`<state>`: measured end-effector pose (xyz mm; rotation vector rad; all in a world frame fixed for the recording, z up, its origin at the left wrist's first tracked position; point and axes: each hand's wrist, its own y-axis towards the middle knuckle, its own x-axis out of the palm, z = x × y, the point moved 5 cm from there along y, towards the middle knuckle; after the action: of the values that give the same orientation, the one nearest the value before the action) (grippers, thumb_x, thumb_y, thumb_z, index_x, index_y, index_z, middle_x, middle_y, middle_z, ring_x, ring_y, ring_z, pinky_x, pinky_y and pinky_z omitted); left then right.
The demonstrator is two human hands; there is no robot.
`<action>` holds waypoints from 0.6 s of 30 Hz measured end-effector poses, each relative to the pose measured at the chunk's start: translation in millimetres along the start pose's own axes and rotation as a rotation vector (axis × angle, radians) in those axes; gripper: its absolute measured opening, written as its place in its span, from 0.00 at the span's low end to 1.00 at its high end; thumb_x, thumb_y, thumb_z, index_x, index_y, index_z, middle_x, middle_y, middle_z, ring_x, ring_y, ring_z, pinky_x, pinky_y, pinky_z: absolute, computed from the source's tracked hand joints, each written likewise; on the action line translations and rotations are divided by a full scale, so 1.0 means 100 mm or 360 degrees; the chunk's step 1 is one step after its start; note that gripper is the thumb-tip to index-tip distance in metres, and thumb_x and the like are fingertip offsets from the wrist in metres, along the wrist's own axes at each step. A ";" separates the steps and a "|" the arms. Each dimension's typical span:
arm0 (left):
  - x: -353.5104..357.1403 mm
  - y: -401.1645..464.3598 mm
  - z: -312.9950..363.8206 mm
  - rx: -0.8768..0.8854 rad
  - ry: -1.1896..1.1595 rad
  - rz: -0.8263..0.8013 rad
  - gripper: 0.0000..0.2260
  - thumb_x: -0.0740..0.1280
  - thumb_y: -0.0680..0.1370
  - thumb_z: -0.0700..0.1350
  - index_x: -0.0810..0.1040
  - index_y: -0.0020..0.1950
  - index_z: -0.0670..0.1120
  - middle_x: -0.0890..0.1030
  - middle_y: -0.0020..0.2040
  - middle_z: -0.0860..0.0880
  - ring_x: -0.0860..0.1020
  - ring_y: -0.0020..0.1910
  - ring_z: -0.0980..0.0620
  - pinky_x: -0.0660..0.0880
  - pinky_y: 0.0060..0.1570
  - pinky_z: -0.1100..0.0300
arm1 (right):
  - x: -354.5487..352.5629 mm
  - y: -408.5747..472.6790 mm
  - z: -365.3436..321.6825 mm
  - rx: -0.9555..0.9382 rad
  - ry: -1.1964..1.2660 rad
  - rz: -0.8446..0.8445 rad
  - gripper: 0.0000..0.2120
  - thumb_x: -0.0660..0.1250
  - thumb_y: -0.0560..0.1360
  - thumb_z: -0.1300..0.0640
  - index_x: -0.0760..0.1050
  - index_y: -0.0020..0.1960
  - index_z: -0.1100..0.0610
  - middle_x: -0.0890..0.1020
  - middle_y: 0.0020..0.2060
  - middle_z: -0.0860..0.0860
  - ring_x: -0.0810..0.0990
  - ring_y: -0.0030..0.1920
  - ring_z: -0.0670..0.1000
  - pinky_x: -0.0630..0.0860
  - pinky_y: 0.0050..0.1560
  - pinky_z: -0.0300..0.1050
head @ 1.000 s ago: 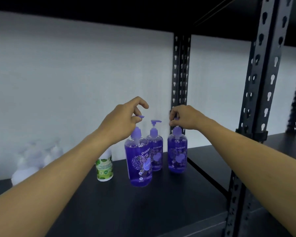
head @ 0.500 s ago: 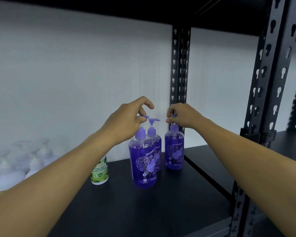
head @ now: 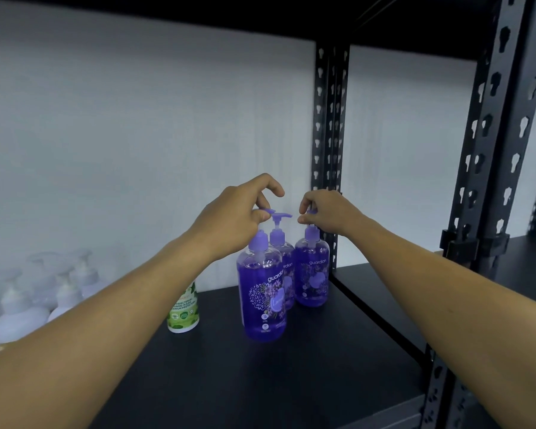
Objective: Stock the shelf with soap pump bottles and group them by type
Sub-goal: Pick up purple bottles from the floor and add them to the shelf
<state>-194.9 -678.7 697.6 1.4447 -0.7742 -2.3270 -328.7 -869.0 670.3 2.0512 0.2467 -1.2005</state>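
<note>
We've got both hands on purple pump bottles near the back right corner of the shelf [head: 307,382]. Left hand [head: 229,221] pinches the pump head of the front purple Guardian bottle [head: 262,292], thumb and fingers curled around the nozzle. Right hand [head: 325,212] pinches the pump head of the right purple Guardian bottle [head: 311,274], which sits just beside the rear upright post [head: 330,150]. A third purple bottle [head: 280,258] stands between and behind them, untouched; it overlaps the front one in this view, so we can't tell if they touch.

Risks from here:
- Grip is on pump heads only. Full bottles, tall, liquid inside. Any sideways pull acts at the top and could tip them (pump stems can also turn, so the body may swing).
- Front bottle is crowding the third one. If we slide it back or right, we likely knock that one into the wall or the right bottle.
- Right bottle can clip the post if shifted further right.
- Green-label handwash bottle [head: 183,308] sits near, left of the group, partly hidden by our left forearm. A blind leftward move or a dropped elbow could topple it.
- White pump bottles [head: 44,295] at the left end are well apart, low risk.
</note>
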 end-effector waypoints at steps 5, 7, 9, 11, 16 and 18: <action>0.06 0.02 0.00 -0.0001 -0.0005 -0.0014 0.15 0.64 0.81 0.39 0.71 0.62 0.58 0.79 0.50 0.54 0.78 0.44 0.54 0.75 0.41 0.62 | 0.03 -0.05 0.03 0.0077 0.0097 0.0010 0.11 0.75 0.73 0.50 0.77 0.51 0.52 0.80 0.50 0.50 0.80 0.48 0.51 0.79 0.50 0.47; 0.08 0.01 0.00 0.0004 -0.0006 -0.0027 0.15 0.64 0.81 0.39 0.71 0.62 0.57 0.79 0.50 0.54 0.78 0.43 0.54 0.74 0.41 0.63 | 0.02 -0.10 0.04 0.0130 0.0170 0.0022 0.14 0.74 0.74 0.50 0.76 0.56 0.52 0.79 0.53 0.51 0.79 0.51 0.51 0.79 0.54 0.49; 0.10 0.02 0.00 0.0011 -0.0016 -0.0041 0.15 0.64 0.81 0.39 0.72 0.62 0.57 0.79 0.49 0.54 0.78 0.43 0.54 0.74 0.41 0.62 | -0.03 -0.22 0.04 0.0199 0.0256 0.0172 0.18 0.71 0.76 0.53 0.74 0.64 0.54 0.78 0.55 0.51 0.78 0.53 0.51 0.76 0.53 0.47; 0.11 0.03 0.00 0.0013 -0.0032 -0.0048 0.15 0.64 0.81 0.38 0.72 0.62 0.57 0.79 0.49 0.54 0.78 0.42 0.55 0.74 0.41 0.61 | -0.06 -0.46 0.04 0.0340 0.0426 0.0412 0.20 0.67 0.78 0.55 0.70 0.69 0.56 0.75 0.57 0.52 0.75 0.52 0.50 0.71 0.51 0.44; 0.17 0.08 0.03 0.0056 -0.0074 -0.0071 0.15 0.64 0.81 0.37 0.72 0.62 0.55 0.79 0.50 0.53 0.77 0.42 0.54 0.72 0.40 0.65 | 0.32 -1.22 0.11 0.0680 0.0661 0.0439 0.22 0.63 0.80 0.54 0.67 0.72 0.59 0.72 0.65 0.57 0.74 0.60 0.55 0.71 0.57 0.47; 0.20 0.10 0.05 0.0087 -0.0093 -0.0097 0.15 0.63 0.81 0.37 0.72 0.62 0.56 0.78 0.50 0.53 0.78 0.43 0.55 0.72 0.41 0.65 | 0.57 -1.44 0.17 0.0778 0.0544 0.0210 0.23 0.63 0.79 0.53 0.67 0.71 0.61 0.72 0.66 0.59 0.72 0.65 0.59 0.70 0.62 0.52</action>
<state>-208.7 -695.2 690.7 1.4476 -0.8266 -2.4216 -380.6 -788.5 547.4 2.6524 -0.0309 -0.8816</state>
